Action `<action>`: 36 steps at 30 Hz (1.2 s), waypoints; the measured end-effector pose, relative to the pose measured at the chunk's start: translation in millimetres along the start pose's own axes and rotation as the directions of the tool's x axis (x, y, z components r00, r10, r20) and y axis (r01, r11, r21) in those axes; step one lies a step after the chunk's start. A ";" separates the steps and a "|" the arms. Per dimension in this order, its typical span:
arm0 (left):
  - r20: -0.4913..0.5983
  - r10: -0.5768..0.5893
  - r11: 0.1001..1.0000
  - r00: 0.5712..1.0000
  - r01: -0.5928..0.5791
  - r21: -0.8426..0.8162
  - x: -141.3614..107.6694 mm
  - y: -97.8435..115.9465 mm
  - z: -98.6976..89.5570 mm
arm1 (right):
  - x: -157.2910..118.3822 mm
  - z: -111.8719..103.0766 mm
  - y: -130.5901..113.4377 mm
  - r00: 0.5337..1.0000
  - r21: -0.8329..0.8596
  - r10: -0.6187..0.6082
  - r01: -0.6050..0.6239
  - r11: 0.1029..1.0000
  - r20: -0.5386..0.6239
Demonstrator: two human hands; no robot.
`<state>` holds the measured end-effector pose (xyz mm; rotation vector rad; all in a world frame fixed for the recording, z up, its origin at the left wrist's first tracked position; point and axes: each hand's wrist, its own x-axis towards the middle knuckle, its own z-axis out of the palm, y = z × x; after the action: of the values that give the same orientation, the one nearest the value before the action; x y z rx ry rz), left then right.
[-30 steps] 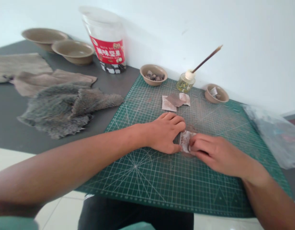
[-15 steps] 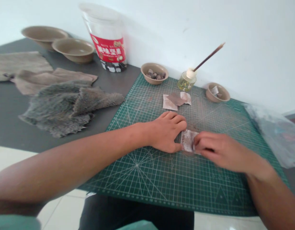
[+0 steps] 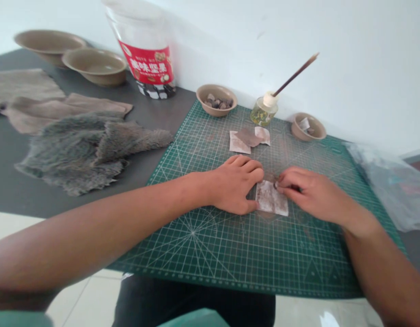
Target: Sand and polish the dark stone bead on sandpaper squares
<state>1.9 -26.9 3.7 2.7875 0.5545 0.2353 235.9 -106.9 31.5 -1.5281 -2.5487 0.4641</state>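
Green cutting mat spread over the desk, and on it the left hand, fingers spread, thumb pressing the stained white patch; the right hand pinches something small and dark, mostly hidden, at the patch's upper right edge.
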 end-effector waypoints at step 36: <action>0.012 0.009 1.000 1.000 -0.009 0.001 -0.1 0.1 0.4 | 0.4 -5.8 9.6 0.979 0.082 -0.097 0.083 0.993 0.182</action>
<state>2.0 -27.1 3.3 2.7913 0.5400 0.2203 245.2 -101.2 33.8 -1.3980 -2.6912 0.7115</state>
